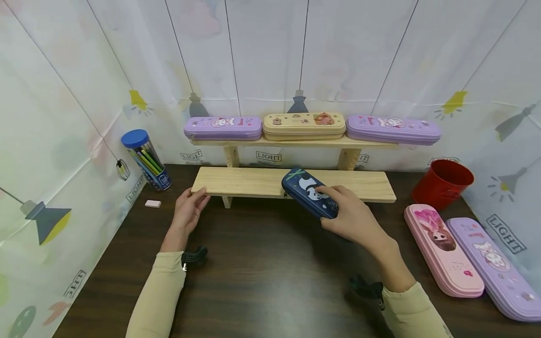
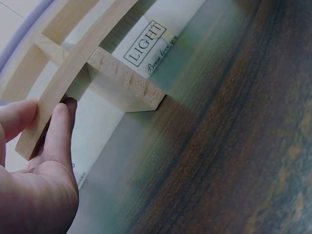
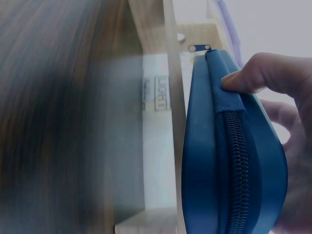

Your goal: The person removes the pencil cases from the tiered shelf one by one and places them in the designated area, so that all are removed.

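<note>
My right hand (image 1: 355, 218) grips a dark blue zippered pencil case (image 1: 310, 191) with a panda picture on its lid. The case is tilted, at the front of the lower board of a two-tier wooden shelf (image 1: 249, 180). In the right wrist view the thumb (image 3: 243, 80) presses beside the zipper of the case (image 3: 234, 156). My left hand (image 1: 189, 211) pinches the left end of that lower board, thumb on one face and fingers beneath, as the left wrist view shows at the board's end (image 2: 41, 119).
On the upper tier lie a purple case (image 1: 223, 134), a cream case (image 1: 304, 131) and another purple case (image 1: 393, 134). A pink case (image 1: 448, 263), a purple case (image 1: 494, 267) and a red cup (image 1: 435, 188) stand at right. A pencil jar (image 1: 148, 162) and white eraser (image 1: 152, 203) are left.
</note>
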`<control>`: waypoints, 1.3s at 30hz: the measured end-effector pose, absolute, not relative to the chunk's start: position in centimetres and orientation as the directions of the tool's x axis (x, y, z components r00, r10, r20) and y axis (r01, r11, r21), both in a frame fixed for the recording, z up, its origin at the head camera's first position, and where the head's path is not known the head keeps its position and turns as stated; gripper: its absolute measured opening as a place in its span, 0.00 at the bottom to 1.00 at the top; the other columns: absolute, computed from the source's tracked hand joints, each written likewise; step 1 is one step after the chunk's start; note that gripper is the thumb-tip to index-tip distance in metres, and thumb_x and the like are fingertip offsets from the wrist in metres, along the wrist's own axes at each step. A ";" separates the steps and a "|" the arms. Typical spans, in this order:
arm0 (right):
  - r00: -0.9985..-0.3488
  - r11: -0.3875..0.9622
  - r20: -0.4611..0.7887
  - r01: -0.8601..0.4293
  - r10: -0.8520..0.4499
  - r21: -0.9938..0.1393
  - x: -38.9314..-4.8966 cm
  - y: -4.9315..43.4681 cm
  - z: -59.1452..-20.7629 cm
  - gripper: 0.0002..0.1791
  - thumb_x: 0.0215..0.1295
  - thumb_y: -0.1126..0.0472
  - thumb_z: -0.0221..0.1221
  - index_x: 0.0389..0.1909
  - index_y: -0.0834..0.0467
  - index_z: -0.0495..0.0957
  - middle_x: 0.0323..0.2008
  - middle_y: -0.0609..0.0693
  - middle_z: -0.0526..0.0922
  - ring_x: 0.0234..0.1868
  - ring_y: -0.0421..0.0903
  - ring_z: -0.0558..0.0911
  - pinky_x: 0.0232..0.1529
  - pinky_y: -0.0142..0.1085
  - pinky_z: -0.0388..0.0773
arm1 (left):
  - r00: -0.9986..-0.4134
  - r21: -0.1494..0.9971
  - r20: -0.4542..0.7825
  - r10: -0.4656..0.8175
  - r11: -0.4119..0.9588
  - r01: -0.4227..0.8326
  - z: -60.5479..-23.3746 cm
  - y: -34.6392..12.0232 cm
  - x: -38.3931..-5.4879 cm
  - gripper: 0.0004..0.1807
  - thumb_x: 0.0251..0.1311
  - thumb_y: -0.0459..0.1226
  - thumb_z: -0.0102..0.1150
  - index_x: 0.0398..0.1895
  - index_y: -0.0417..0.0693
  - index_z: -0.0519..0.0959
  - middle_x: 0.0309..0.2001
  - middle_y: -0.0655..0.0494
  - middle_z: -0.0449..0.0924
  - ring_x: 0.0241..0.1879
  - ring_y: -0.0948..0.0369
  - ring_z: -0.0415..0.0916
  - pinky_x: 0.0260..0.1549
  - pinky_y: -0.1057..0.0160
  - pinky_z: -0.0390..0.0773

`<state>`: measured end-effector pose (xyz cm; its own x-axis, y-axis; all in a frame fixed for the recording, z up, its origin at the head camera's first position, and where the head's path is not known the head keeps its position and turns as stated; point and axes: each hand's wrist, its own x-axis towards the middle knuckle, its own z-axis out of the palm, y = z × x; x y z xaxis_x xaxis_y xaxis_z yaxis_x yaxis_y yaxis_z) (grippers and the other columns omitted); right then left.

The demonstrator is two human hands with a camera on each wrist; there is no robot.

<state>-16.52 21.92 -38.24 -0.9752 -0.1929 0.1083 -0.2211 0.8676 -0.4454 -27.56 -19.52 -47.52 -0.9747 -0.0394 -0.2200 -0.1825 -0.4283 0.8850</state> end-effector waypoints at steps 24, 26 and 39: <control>-0.994 0.872 0.030 -0.110 -0.109 -0.476 -12.0 28.8 -38.6 0.50 0.48 0.48 0.74 0.73 0.45 0.62 0.64 0.65 0.66 0.60 0.65 0.66 0.55 0.70 0.75 | -0.971 0.870 -0.240 -0.022 -0.450 -0.204 -47.4 -19.4 -27.4 0.31 0.68 0.34 0.59 0.71 0.44 0.59 0.54 0.53 0.75 0.48 0.68 0.82 0.54 0.72 0.81; -0.993 0.869 0.011 -0.106 -0.115 -0.483 -11.6 29.0 -38.7 0.51 0.47 0.46 0.74 0.73 0.44 0.62 0.63 0.64 0.67 0.59 0.64 0.67 0.54 0.69 0.76 | -0.971 0.868 -0.238 -0.020 -0.453 -0.203 -47.5 -19.5 -27.4 0.30 0.68 0.34 0.59 0.70 0.44 0.60 0.53 0.54 0.75 0.48 0.69 0.82 0.54 0.72 0.82; -0.994 0.871 -0.020 -0.088 -0.112 -0.483 -9.6 30.5 -39.4 0.51 0.46 0.46 0.75 0.72 0.44 0.61 0.59 0.62 0.69 0.55 0.61 0.69 0.49 0.66 0.80 | -0.974 0.867 -0.228 -0.016 -0.458 -0.196 -47.5 -19.4 -27.3 0.27 0.68 0.34 0.59 0.67 0.46 0.62 0.52 0.56 0.76 0.48 0.69 0.82 0.55 0.71 0.81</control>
<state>-9.60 30.49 -39.36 -0.9936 -0.1115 -0.0203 -0.0879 0.8714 -0.4826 -27.31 -19.41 -47.50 -0.9735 -0.0157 -0.2280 -0.1957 -0.4582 0.8670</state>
